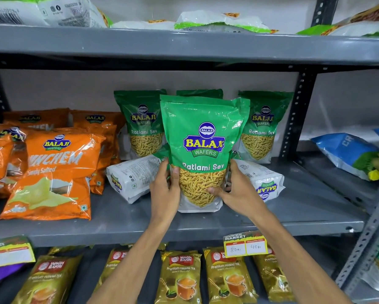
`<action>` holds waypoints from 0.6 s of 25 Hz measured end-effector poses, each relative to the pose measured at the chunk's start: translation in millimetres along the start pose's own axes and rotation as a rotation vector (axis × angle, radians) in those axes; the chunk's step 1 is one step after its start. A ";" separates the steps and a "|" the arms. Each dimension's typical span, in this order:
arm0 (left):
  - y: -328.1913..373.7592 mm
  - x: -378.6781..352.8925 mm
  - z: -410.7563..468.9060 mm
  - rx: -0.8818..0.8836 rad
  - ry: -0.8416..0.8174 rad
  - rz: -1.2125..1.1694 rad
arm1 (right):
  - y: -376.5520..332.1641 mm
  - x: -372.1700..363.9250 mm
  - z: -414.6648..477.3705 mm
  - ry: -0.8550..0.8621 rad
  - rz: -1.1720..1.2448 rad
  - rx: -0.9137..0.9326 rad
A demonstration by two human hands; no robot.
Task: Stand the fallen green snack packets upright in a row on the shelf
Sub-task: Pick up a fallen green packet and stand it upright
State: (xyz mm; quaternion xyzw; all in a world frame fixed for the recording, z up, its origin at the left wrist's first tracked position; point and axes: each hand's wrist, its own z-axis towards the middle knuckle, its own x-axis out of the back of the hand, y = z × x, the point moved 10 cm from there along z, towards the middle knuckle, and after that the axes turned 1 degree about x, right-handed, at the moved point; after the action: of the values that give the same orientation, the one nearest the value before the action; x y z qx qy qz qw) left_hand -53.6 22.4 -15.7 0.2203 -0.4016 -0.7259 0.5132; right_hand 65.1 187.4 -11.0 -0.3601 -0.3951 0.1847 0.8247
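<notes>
A green Ratlami Sev packet (202, 137) stands upright at the middle of the grey shelf (293, 216), its base on the shelf. My left hand (165, 189) grips its lower left edge and my right hand (239, 189) grips its lower right edge. Behind it three more green packets stand upright against the back wall: one at the left (140, 121), one at the right (264, 123), and one in the middle (199, 93) showing only its top. Two packets lie fallen, white backs up, one on the left (131, 176) and one on the right (263, 178).
Orange Balaji chip packets (52, 170) fill the shelf's left side. A blue packet (355, 154) lies on the neighbouring shelf at right. Tea packets (179, 277) line the shelf below, with a yellow price tag (245, 246) on the edge. More packets lie on the shelf above.
</notes>
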 end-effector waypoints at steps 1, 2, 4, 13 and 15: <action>0.1 0.9 -1.4 -0.003 0.006 0.003 | -1.0 -0.2 -2.1 -0.002 0.004 0.001; 0.3 1.7 -2.5 -0.003 0.013 0.007 | -2.0 -0.3 -4.0 0.000 0.005 0.003; 0.9 2.3 -2.7 0.003 0.015 0.006 | -3.2 -1.3 -6.2 0.012 0.025 0.004; 52.8 20.5 -32.3 -0.161 0.270 0.041 | -17.5 57.1 -12.5 0.279 -0.162 0.061; 73.6 -1.0 -42.2 -0.236 0.190 0.034 | -13.0 83.5 -10.1 0.391 -0.197 0.069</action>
State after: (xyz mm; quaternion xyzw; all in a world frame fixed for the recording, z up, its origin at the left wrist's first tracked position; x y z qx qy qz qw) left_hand 19.5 -2.9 19.2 0.2195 -0.2666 -0.7351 0.5834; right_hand 125.1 223.4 37.5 -0.3202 -0.2541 0.0435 0.9116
